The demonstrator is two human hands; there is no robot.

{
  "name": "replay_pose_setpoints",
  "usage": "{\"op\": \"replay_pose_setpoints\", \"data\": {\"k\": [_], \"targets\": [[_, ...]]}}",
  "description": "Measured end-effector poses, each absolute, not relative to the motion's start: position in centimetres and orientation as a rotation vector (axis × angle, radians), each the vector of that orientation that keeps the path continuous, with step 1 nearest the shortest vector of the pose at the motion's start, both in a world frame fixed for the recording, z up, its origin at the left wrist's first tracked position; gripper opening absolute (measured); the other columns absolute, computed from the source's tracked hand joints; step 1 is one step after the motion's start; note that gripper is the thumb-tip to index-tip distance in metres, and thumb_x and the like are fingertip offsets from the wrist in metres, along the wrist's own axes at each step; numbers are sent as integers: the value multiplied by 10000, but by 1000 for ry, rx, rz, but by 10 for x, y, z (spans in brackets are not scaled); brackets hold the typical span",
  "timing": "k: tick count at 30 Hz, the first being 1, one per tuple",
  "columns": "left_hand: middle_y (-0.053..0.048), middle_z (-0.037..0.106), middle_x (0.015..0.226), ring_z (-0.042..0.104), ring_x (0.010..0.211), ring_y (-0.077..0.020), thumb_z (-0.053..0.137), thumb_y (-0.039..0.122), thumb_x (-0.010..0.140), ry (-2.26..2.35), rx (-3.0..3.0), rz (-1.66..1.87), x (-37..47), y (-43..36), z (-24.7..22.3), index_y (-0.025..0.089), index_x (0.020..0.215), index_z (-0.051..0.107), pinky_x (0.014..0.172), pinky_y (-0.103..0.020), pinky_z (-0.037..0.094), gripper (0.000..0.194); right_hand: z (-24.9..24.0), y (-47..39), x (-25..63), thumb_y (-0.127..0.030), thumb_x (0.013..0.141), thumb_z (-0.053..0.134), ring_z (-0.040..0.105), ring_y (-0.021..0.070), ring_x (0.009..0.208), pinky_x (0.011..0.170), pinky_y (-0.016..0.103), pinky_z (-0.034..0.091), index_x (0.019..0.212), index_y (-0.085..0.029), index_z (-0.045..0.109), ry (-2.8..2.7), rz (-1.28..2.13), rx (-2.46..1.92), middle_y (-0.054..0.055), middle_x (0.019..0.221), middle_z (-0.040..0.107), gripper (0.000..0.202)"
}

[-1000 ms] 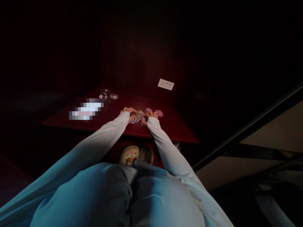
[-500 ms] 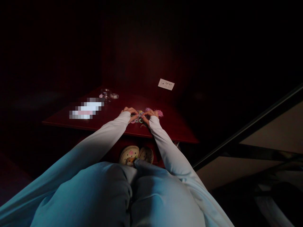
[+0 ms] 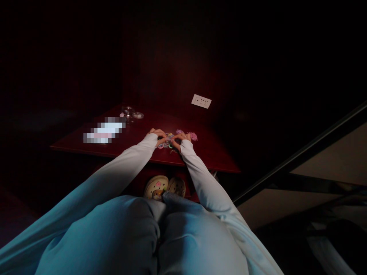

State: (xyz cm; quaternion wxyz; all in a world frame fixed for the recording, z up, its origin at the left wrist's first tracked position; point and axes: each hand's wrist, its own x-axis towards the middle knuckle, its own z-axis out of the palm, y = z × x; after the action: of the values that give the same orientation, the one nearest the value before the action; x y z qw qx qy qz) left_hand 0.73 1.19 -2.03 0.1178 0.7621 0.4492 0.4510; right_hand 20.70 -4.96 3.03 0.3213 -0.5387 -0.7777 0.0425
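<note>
My left hand [image 3: 158, 136] and my right hand [image 3: 181, 140] face each other over the dark red desk [image 3: 134, 134], fingertips nearly meeting. The fingers of both are pinched together; whatever sits between them is too small to make out. Below and between the hands lies a cluster of small pastel rings [image 3: 161, 146], in pink, green and pale tones, partly covered by my fingers. Just beyond my right hand are a pink frilly bundle [image 3: 194, 136] and a purple one [image 3: 179, 131]. A thin pale strand [image 3: 173, 151] lies near the desk's front edge.
A bright blurred-out rectangle [image 3: 106, 131] lies on the desk at left. Behind it stand a clear jar [image 3: 129, 112] and a small clear lid-like piece [image 3: 138, 115]. A white socket plate [image 3: 201, 101] is on the back wall. My clogs [image 3: 156, 187] show beneath the desk.
Both hands keep almost the same pinched pose over the rings. The whole view has shifted very slightly; nothing else visibly moves.
</note>
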Motion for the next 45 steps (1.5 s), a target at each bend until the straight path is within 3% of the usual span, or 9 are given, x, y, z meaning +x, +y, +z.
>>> {"op": "replay_pose_setpoints", "data": {"k": [9,26,45], "targets": [[-25,774,994,590,937,-226,626,431,911,1328,2204,1368,9,9,-14,265,761,784,951,-393,446,274,33,-56,206,-332,1006,579,509,250,1158,1051,365,387,1189,-267,751,-2042,69,-1481,50,1159,697,259],[-15,780,1028,618,946,-220,663,432,889,1253,2241,1324,7,8,-10,265,790,780,955,-387,447,226,33,-54,204,-491,1051,530,518,260,1156,1046,377,383,1055,-267,794,-2105,41,-1452,53,1104,738,346],[-34,770,1065,625,997,-236,607,366,920,1271,2251,1289,5,7,-6,250,857,775,985,-397,447,214,27,-46,207,-462,1011,620,525,253,1138,1063,388,374,1006,-270,803,-2016,35,-1434,49,1054,714,265]]}}
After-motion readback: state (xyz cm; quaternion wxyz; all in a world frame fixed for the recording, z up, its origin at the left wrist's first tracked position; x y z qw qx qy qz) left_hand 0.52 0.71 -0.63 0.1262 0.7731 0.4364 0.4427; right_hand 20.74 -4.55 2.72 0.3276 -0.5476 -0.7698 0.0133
